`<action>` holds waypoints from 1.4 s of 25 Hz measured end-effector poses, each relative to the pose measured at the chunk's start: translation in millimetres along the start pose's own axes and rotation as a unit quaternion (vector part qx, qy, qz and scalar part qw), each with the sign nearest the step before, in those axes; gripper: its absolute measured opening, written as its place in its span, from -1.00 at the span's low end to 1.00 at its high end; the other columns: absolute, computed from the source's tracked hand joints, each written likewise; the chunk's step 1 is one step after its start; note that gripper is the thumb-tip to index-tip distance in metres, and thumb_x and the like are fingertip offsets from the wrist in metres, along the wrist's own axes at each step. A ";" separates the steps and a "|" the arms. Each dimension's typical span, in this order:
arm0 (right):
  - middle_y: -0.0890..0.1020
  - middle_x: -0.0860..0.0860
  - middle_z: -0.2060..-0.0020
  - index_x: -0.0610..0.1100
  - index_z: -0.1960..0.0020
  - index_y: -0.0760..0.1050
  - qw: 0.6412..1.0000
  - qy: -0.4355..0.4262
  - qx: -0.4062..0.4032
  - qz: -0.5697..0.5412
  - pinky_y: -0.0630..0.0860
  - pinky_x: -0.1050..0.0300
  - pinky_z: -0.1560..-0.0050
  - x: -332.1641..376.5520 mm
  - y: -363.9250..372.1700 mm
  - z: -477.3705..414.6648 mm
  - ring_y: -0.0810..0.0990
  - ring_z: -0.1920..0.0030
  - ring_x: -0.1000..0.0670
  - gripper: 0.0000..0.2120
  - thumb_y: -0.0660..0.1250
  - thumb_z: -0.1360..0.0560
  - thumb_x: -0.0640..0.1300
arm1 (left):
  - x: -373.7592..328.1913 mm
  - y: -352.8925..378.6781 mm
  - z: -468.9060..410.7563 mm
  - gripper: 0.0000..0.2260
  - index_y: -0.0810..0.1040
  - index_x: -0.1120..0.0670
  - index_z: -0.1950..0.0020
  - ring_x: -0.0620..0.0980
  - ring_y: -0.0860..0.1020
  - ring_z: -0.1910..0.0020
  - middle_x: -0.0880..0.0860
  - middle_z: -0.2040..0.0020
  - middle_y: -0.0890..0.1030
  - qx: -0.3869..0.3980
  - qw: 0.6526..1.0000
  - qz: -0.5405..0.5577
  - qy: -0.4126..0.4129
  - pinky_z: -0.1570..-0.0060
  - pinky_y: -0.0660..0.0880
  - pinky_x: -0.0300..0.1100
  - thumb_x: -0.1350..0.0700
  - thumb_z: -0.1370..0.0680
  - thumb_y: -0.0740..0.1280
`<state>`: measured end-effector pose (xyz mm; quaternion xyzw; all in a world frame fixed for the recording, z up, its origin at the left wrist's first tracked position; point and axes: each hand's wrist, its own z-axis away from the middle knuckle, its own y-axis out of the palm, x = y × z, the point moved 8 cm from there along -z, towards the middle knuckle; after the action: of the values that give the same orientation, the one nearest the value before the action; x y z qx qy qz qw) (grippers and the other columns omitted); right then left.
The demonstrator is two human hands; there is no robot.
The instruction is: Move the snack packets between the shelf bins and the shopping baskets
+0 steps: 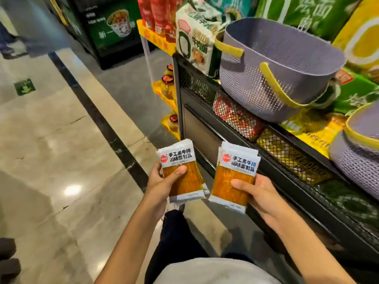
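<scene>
The person stands at the shelf with both hands raised in front of the body, each gripping its own small pile of white-topped snack packets with clear windows showing orange strips. The left hand (162,182) holds the left stack of packets (189,183), thumb pressed across the front and fingers behind. The right hand (261,194) clasps the right stack of packets (235,160) the same way. The two stacks stand upright side by side, their lower corners almost meeting.

Up and to the right of the right hand, a grey perforated plastic basket with yellow handles (250,85) sits tilted on the shelved goods. A second grey basket (361,160) shows further right, cut by the edge. Just beyond the right hand run the black mesh-fronted shelf bins (276,148), holding red and yellow packs. Left of the left hand lies the polished stone floor (61,140).
</scene>
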<state>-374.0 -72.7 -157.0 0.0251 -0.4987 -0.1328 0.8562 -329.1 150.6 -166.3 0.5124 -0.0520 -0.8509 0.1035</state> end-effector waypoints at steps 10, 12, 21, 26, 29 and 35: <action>0.70 0.00 0.05 -0.14 -0.09 0.55 0.952 -0.271 -0.128 -0.062 0.59 0.22 0.21 248.5 15.5 -72.8 0.68 0.04 0.03 -0.13 0.66 0.18 0.05 | -266.4 173.0 -167.5 -0.57 0.53 0.02 -0.12 -0.14 0.64 0.13 -0.08 0.08 0.68 0.289 0.941 -0.066 0.166 0.17 0.59 -0.24 0.08 -0.25 0.42; 0.71 0.01 0.06 -0.11 -0.04 0.57 0.937 -0.306 -0.153 -0.064 0.59 0.22 0.23 286.2 3.2 -72.8 0.68 0.05 0.04 -0.16 0.66 0.20 0.11 | -293.3 214.9 -178.7 -0.50 0.51 0.04 -0.19 -0.11 0.64 0.07 -0.04 0.01 0.67 0.347 0.919 -0.082 0.171 0.12 0.60 -0.19 0.06 -0.26 0.43; 0.68 -0.09 0.09 -0.23 -0.20 0.51 0.949 -0.081 -0.300 0.050 0.59 0.06 -0.01 282.8 -111.1 -146.7 0.66 0.15 -0.03 -0.53 0.50 -0.33 -0.19 | -249.8 367.3 -235.6 -0.60 0.50 0.10 -0.14 -0.07 0.58 0.10 0.08 -0.10 0.61 0.451 0.785 -0.405 0.131 0.12 0.52 -0.23 0.10 -0.37 0.53; 0.57 -0.09 -0.16 -0.14 -0.26 0.45 0.941 0.066 -0.271 0.191 0.44 0.03 -0.23 252.8 -128.7 -192.7 0.55 -0.13 -0.09 -0.53 0.49 -0.39 -0.14 | -205.7 388.9 -253.4 -0.54 0.39 0.21 -0.36 0.12 0.46 -0.28 0.06 -0.27 0.47 0.442 0.629 -0.633 0.092 -0.12 0.38 -0.16 0.08 -0.52 0.38; 0.56 -0.10 -0.21 -0.15 -0.29 0.45 0.924 0.107 -0.244 0.272 0.46 -0.07 -0.25 248.9 -130.5 -210.0 0.54 -0.18 -0.12 -0.47 0.51 -0.37 -0.12 | -181.2 393.4 -253.4 -0.60 0.35 0.18 -0.41 0.12 0.41 -0.34 0.09 -0.39 0.41 0.464 0.537 -0.698 0.091 -0.22 0.35 -0.16 0.11 -0.59 0.27; 0.50 -0.12 -0.30 -0.15 -0.33 0.42 0.797 0.115 -0.264 0.531 0.44 0.09 -0.17 268.7 -133.3 -205.9 0.47 -0.26 -0.15 -0.36 0.36 -0.41 0.24 | -182.6 390.9 -278.4 -0.23 0.19 0.22 -0.46 0.16 0.37 -0.36 0.14 -0.44 0.32 0.378 0.496 -0.770 0.137 -0.30 0.35 -0.04 -0.21 -0.45 0.37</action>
<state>-98.2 -287.4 -55.9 -0.4553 -0.2777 0.2201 0.8168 47.5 -183.0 -63.8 0.4495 0.0617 -0.4118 -0.7903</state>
